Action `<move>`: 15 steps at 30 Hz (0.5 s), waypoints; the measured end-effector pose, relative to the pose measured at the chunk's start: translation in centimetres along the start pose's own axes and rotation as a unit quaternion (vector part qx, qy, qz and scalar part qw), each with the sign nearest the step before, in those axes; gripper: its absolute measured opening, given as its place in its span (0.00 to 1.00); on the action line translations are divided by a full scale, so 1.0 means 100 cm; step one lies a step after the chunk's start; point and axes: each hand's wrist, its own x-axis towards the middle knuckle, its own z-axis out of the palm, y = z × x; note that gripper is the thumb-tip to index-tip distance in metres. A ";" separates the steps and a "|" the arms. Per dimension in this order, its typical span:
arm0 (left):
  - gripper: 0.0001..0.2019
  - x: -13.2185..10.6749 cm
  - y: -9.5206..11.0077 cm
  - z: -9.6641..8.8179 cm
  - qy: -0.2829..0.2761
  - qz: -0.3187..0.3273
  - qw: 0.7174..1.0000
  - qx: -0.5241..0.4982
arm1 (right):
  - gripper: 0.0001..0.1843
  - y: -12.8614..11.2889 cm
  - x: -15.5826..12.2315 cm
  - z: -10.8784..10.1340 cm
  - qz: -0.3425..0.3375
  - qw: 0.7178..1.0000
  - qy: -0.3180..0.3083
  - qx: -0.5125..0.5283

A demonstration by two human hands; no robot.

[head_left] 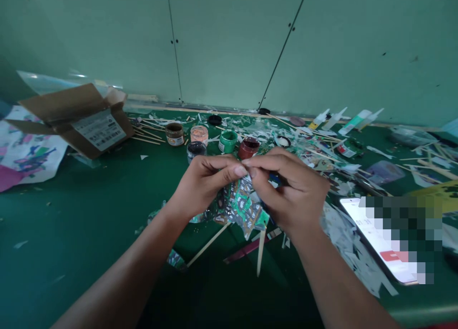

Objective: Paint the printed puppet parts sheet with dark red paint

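Above the green table, my left hand [205, 181] and my right hand [295, 193] meet, thumbs and fingertips pinched together on the top edge of a painted paper piece [243, 207]. Green, brown, grey and white patches cover it. A flat wooden stick [261, 252] points down from below its right corner; whether the two are joined, I cannot tell. Under my hands lie a thin stick [208, 246], a small painted scrap [176, 260] and a dark red strip [245, 251]. My fingers hide the pinched edge.
Paint jars in brown [174, 136], green [228, 142] and dark red [248, 149] stand behind my hands. An open cardboard box [82, 121] sits left. Glue bottles [354, 122], paper scraps [354, 252] and a phone [372, 238] lie right. A green wall [222, 43] rises behind.
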 end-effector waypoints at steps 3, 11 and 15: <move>0.18 0.001 0.001 -0.001 -0.010 0.003 1.000 -0.003 | 0.08 0.000 0.001 0.000 0.020 0.999 0.003 0.033; 0.15 0.000 0.002 -0.005 -0.094 -0.001 0.995 -0.022 | 0.06 0.008 0.002 0.000 0.065 0.988 -0.023 0.135; 0.16 -0.002 -0.002 -0.005 -0.090 -0.026 0.994 -0.053 | 0.05 0.008 0.001 0.001 0.078 0.983 -0.023 0.165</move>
